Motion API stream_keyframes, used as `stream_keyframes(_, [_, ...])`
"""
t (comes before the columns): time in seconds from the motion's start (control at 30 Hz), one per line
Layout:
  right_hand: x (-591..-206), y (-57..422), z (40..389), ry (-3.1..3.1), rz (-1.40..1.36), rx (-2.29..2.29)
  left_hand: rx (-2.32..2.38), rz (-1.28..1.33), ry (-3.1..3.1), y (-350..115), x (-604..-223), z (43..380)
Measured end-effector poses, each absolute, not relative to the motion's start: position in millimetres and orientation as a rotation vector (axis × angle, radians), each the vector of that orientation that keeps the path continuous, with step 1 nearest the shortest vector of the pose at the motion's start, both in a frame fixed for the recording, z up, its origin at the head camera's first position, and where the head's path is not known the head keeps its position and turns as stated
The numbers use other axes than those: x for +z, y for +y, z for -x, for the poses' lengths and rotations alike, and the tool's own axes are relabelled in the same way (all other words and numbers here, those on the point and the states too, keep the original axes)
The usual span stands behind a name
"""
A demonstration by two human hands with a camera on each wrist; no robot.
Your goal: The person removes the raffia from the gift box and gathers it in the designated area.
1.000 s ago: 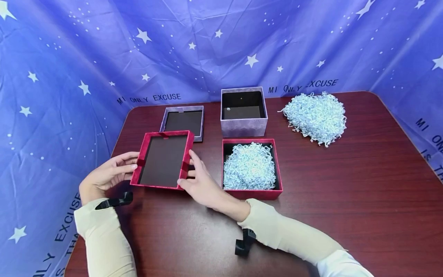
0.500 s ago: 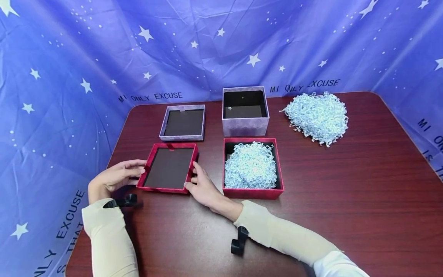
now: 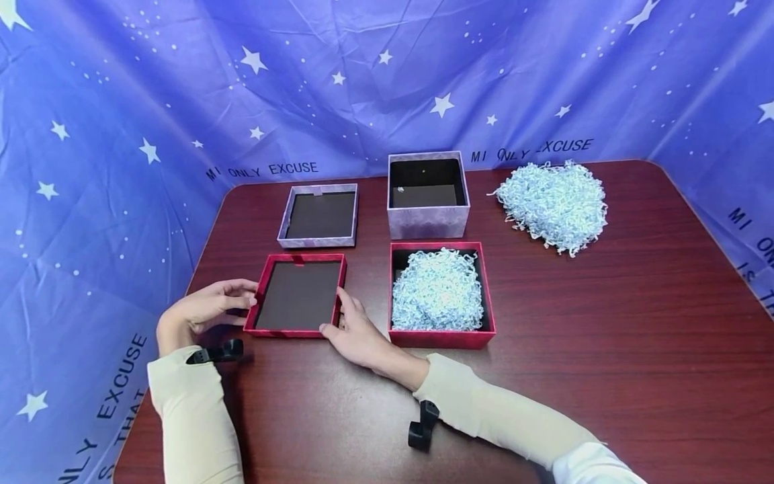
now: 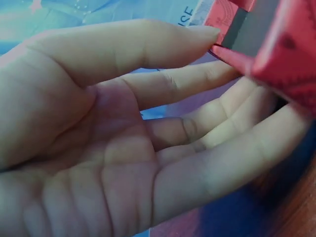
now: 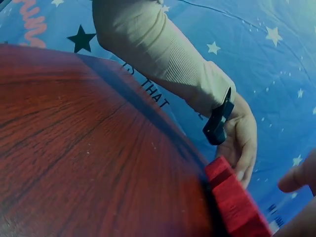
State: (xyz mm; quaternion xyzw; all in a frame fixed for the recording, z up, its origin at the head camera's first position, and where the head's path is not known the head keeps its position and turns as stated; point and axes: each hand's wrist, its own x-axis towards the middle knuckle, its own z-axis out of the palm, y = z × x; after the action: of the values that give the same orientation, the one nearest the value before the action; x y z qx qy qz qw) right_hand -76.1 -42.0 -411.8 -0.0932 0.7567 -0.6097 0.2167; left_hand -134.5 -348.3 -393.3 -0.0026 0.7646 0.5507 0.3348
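A red box lid [image 3: 297,296] lies inside-up on the table at left of centre, its dark lining showing. At its left wall, my left hand [image 3: 208,310] grips the edge, thumb at the rim. In the left wrist view, fingers [image 4: 237,153] reach against the red wall below the thumb. My right hand [image 3: 357,333] holds the opposite wall near the front right corner, its thumb at the corner. Just right of that hand stands the red box [image 3: 444,339], heaped with pale blue shredded paper [image 3: 438,289].
Behind the red lid lies a lavender lid [image 3: 317,242], also inside-up. A lavender box [image 3: 428,223] stands behind the red box, a small scrap inside. A pile of shredded paper [image 3: 553,205] sits at back right. Starry blue cloth [image 3: 387,81] hangs around the table [image 3: 605,349].
Both hands have lowered the red lid from a tilted position to flat on the table, nearer me and slightly right. It no longer overlaps the lavender lid.
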Motion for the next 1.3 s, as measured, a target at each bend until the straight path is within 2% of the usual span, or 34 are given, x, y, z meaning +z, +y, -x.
stream_keyframes(0.33, [-351, -11, 66, 2.124, 0.678, -1.512, 1.177, 0.017, 2.313, -330, -366, 137])
stream_keyframes(0.47, [-324, 9, 74, 2.237, 0.822, -1.447, 1.148, 0.016, 2.536, -313, -341, 138])
stream_keyframes(0.6, [-310, 29, 90, 2.401, 0.882, -1.398, 1.193, -0.091, 2.624, -286, -321, 143])
stream_keyframes(0.77, [-302, 56, 106, 2.487, 0.868, -1.297, 1.269, -0.228, 2.581, -238, -312, 151])
stream_keyframes(1.07, [-300, 104, 124, 2.626, 0.819, -1.077, 1.413, -0.472, 2.309, -153, -322, 160])
stream_keyframes(1.3, [-315, 125, 130, 2.666, 0.761, -0.849, 1.349, -0.466, 2.200, -117, -338, 159])
